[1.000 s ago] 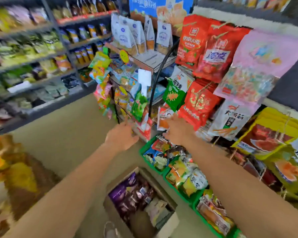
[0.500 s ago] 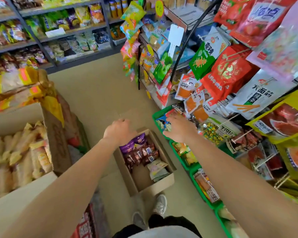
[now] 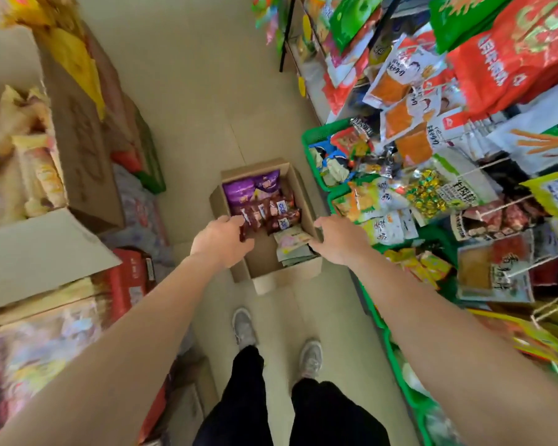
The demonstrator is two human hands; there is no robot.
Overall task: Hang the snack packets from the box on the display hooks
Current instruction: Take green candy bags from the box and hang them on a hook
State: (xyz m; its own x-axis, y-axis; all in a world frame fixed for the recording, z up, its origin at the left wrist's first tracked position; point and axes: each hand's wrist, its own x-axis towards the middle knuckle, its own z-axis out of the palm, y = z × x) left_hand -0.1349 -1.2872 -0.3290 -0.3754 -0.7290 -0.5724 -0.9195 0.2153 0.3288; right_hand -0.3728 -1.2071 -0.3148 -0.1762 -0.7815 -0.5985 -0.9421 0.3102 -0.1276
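Observation:
An open cardboard box [image 3: 269, 283] stands on the floor in front of my feet. It holds purple packets [image 3: 251, 189] at the far end, several dark red snack packets [image 3: 276, 215] in the middle and pale packets [image 3: 291, 242] at the right. My left hand [image 3: 220, 241] reaches into the box's left side, its fingers curled on the end of a dark red packet [image 3: 244, 232]. Over the box's right rim, my right hand [image 3: 338, 241] has its fingers pointing down beside the pale packets and holds nothing. The display hooks [image 3: 493, 163] with hanging snack bags fill the right side.
Green baskets [image 3: 314, 134] of snacks line the floor under the hanging display on the right. Large open cartons [image 3: 78, 146] and stacked goods crowd the left. A strip of beige floor [image 3: 207, 101] runs between them, and my shoes [image 3: 244, 326] stand behind the box.
My view has tilted down from the display to the box. Both hands came down from the rack; the left now grips a dark red packet and the right is at the box's rim.

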